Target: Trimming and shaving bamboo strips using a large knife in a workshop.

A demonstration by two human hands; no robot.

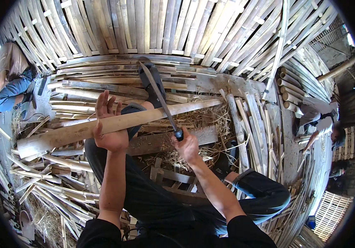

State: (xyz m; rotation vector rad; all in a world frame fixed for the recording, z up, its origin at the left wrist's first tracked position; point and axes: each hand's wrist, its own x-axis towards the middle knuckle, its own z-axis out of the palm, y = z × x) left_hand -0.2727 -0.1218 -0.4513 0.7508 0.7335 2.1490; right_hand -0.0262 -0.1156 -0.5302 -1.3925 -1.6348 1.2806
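Observation:
A long split bamboo piece [65, 134] runs from lower left to upper right in front of me, wide at its left end and tapering to the right. My left hand [111, 132] cradles it, thumb on the near side, fingers stretched up on the far side. In my right hand [186, 146], fingers closed round its black handle, is a long-bladed knife [159, 96]. Its blade points up and away, crossing over the bamboo piece right of my left hand. From this view I cannot tell whether the blade touches the bamboo.
Wooden board [169, 140] lies between my legs, with shavings [210, 118] around it. Bamboo strips [68, 188] are strewn at left; others stand against the wall [152, 29]. Bamboo poles [289, 89] are stacked right. One person [12, 78] crouches left, another [322, 120] bends at right.

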